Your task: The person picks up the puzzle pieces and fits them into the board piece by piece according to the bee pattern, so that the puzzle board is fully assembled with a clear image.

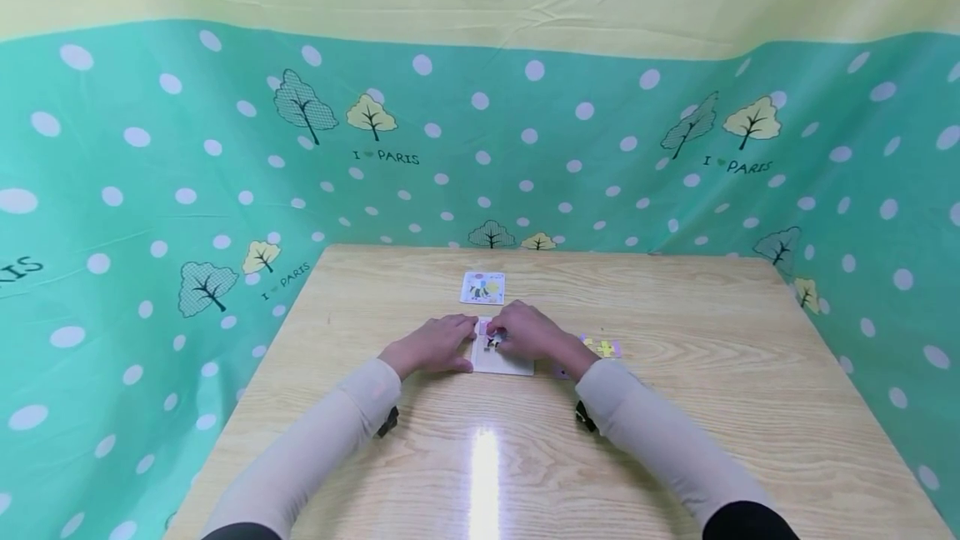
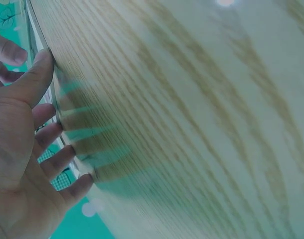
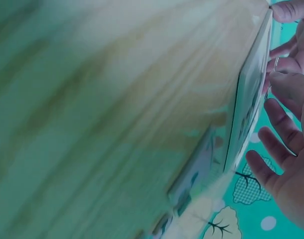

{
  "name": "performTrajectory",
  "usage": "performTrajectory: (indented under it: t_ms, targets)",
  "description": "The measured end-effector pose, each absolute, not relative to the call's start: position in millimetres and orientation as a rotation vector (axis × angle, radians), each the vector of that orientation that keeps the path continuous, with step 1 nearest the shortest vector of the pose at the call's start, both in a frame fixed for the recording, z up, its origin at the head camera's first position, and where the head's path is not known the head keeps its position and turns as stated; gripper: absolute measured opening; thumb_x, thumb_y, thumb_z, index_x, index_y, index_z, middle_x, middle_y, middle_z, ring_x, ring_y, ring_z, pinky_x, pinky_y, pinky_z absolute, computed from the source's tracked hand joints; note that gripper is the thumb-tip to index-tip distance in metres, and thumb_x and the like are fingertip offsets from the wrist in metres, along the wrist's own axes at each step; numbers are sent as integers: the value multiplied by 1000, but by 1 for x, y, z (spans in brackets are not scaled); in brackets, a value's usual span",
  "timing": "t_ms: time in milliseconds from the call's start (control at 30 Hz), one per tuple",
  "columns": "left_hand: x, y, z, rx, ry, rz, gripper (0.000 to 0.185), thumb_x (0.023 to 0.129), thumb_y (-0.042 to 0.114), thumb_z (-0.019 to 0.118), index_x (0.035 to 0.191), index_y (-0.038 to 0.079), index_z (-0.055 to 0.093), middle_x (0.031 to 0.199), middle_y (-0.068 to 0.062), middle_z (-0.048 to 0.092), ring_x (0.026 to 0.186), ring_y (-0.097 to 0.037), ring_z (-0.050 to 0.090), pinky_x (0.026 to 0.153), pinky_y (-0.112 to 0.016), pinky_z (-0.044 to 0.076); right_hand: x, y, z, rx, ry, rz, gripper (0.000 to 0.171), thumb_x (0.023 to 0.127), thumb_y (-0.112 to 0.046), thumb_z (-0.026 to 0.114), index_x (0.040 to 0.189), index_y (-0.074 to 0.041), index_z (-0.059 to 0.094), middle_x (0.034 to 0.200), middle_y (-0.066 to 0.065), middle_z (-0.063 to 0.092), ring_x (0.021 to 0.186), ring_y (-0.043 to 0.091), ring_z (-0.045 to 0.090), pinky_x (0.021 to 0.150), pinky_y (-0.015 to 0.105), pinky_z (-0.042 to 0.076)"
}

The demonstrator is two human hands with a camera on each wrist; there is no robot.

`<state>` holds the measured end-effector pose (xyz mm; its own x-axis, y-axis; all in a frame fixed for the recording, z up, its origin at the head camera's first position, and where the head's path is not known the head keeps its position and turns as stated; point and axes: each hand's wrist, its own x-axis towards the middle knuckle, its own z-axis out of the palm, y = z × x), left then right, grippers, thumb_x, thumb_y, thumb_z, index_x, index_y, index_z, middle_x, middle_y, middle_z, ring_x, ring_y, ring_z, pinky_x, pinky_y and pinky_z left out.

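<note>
Wooden bench [image 1: 675, 407] carries the puzzle board [image 1: 504, 361] at centre: I keep my left hand [image 1: 433, 346] flat steadying its edge while my right hand [image 1: 531, 334] pinches a puzzle piece [image 1: 493, 342], lowering it squarely.
</note>
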<state>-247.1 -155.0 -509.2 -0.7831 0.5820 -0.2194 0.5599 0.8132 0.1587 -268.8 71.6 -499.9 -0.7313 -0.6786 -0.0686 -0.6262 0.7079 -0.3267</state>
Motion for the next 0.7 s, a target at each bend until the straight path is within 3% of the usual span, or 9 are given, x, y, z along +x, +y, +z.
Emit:
performTrajectory:
  t_ms: [233,700]
  targets:
    - [-247,-156,-510,908,2746,131,70,90,56,69,143,12,53,163,-12,39,150,-31,39,122,-52,37,-266,60,-501,-1078,2742,-396,27,91,-21,75,118,-19,76,99,-5,70,99,15,57,89,33,51]
    - [-249,-157,-510,935,2745,110,68,91,57,68,140,12,56,162,-12,40,149,-31,41,120,-53,39,-266,54,-500,-1048,2757,-310,26,91,-20,74,117,-21,77,102,-3,71,99,16,57,88,33,51]
